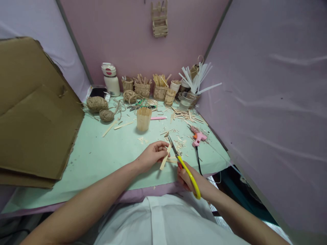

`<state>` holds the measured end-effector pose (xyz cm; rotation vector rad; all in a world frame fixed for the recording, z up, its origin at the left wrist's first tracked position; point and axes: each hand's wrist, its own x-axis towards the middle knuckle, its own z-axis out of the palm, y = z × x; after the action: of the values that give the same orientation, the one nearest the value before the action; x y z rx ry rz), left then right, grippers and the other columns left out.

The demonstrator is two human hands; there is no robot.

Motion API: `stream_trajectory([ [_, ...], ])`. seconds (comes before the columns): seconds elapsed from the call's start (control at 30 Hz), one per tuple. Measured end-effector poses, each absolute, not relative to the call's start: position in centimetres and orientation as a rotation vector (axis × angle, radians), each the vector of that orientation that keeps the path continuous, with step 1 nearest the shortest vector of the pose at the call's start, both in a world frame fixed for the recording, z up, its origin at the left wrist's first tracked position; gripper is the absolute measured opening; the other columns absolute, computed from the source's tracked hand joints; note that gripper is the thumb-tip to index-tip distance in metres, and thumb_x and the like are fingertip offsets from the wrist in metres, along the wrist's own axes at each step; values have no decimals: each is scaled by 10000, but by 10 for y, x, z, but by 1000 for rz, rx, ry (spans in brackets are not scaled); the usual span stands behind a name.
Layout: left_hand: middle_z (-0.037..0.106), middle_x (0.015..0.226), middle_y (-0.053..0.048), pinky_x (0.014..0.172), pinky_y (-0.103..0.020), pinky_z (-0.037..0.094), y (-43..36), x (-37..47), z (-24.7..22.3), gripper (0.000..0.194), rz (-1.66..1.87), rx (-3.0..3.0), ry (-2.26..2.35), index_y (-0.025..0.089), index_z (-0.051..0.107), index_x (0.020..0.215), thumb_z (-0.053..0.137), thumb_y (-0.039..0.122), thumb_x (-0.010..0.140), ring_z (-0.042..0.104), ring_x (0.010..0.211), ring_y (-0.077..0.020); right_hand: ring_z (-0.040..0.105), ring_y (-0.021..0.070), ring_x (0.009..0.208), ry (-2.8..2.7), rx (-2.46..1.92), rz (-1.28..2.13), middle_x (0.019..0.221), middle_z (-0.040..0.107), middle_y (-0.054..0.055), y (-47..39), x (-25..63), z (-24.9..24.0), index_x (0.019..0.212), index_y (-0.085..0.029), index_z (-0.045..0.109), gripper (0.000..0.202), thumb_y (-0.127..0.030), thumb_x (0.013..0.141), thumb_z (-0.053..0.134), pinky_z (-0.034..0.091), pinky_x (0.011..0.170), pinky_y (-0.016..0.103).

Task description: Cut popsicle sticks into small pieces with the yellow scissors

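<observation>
My left hand [154,154] pinches a pale flat wooden stick [165,158], held slanting above the near part of the table. A pair of scissors [182,162] with yellow and red handles is gripped in my right hand [186,175]. Its blades point up and away, right beside the stick's upper end; I cannot tell whether they touch it. Small wood chips [181,144] lie scattered beyond the blades. Farther back stands a cup made of upright wooden sticks [143,119], apart from both hands.
A pink glue gun [198,137] with a black cord lies at the right. Loose sticks [187,115] are heaped behind it. Twine balls [97,104], a white bottle [111,81] and stick-filled containers [142,90] line the back. A large cardboard sheet [38,112] stands at the left.
</observation>
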<state>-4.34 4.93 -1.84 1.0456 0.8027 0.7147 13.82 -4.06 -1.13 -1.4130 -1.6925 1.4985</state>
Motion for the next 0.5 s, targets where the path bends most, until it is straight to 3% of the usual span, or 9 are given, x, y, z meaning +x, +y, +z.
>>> stream_trajectory([
  [0.5,607,733,-11,474,-204,266,50,-45,-20,343,692,1019,773,145,596,971,696,258,663,450,533,-68,298,113,540,-1660,-1417,1519,651,330,-43,-40,142,-19,812,-221,387,544,-749,877,273,282,457,233],
])
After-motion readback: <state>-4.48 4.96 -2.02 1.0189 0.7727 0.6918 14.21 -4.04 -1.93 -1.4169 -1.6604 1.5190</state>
